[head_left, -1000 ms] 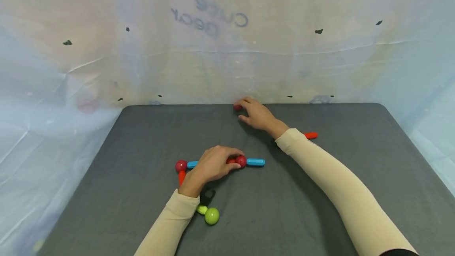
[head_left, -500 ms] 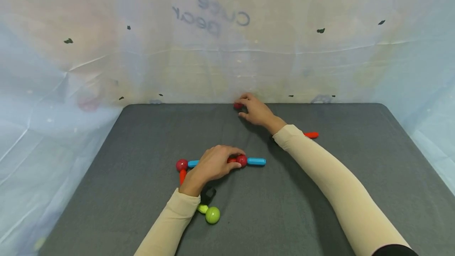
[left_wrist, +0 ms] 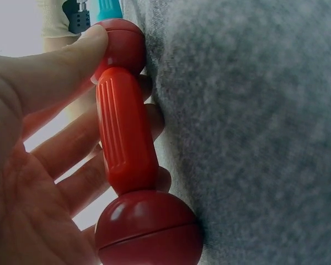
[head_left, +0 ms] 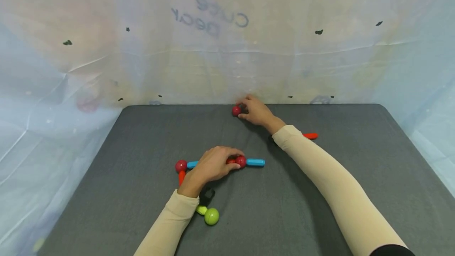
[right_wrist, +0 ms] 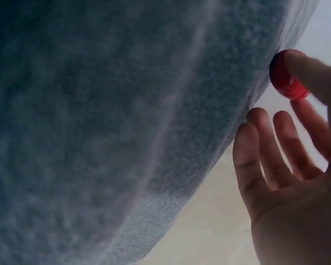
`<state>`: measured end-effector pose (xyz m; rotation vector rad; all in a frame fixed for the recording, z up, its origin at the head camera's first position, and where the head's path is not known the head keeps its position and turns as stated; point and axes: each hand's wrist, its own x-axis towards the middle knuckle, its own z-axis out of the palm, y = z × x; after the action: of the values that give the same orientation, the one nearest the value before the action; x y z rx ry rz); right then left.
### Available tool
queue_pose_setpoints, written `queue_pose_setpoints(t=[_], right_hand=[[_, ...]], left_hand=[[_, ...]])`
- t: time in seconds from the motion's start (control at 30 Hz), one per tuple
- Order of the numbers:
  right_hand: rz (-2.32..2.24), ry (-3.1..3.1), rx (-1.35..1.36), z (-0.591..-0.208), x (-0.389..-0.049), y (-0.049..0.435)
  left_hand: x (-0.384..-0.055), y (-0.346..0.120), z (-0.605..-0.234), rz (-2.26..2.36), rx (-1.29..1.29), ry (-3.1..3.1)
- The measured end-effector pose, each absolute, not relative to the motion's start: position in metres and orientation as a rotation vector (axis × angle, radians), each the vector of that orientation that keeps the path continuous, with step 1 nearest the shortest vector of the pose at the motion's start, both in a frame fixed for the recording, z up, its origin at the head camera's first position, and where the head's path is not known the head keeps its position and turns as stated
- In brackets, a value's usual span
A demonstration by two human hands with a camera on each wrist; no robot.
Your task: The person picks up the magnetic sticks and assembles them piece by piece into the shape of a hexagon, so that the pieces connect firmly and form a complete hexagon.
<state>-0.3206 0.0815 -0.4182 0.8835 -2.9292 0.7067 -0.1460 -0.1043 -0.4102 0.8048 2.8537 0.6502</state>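
My left hand point(head_left: 213, 163) holds a joined row of toy rods and balls lying on the grey table. Its thumb presses the upper red ball point(left_wrist: 124, 47), and its fingers lie behind the ridged red rod point(left_wrist: 127, 132). A blue rod point(head_left: 255, 162) sticks out right of that ball. Leftward are another blue rod point(head_left: 193, 164) and a red ball point(head_left: 181, 166), with a red rod point(head_left: 181, 177) running toward me. By the far edge, my right hand point(head_left: 256, 110) pinches a separate red ball point(head_left: 236, 110) between thumb and forefinger; the other fingers are spread.
A green ball point(head_left: 211, 216) on a yellow-green rod point(head_left: 201, 209) lies beside the left sleeve. Behind the right sleeve, a red rod point(head_left: 311, 136) is partly hidden. A pale plastic sheet point(head_left: 220, 62) hangs along the table's point(head_left: 305, 216) far edge.
The red ball at my right hand has come slightly toward me and left, and more of it shows. My left hand and the joined row stay nearly where they were.
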Motion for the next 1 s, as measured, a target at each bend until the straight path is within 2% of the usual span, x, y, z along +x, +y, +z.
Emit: queue_pose_setpoints(t=[0.37, 0.6, 1.0], right_hand=[[0.78, -2.967, 0.928, -0.418, -0.319, 0.08], [0.635, -2.958, 0.956, -0.416, -0.315, 0.085], [0.644, -2.885, 0.987, -0.416, -0.268, 0.115]], left_hand=[[-0.146, -0.103, -0.408, 0.644, 0.81, 2.845], [-0.148, -0.103, -0.409, 0.644, 0.805, 2.846], [-0.147, -0.103, -0.41, 0.638, 0.791, 2.84]])
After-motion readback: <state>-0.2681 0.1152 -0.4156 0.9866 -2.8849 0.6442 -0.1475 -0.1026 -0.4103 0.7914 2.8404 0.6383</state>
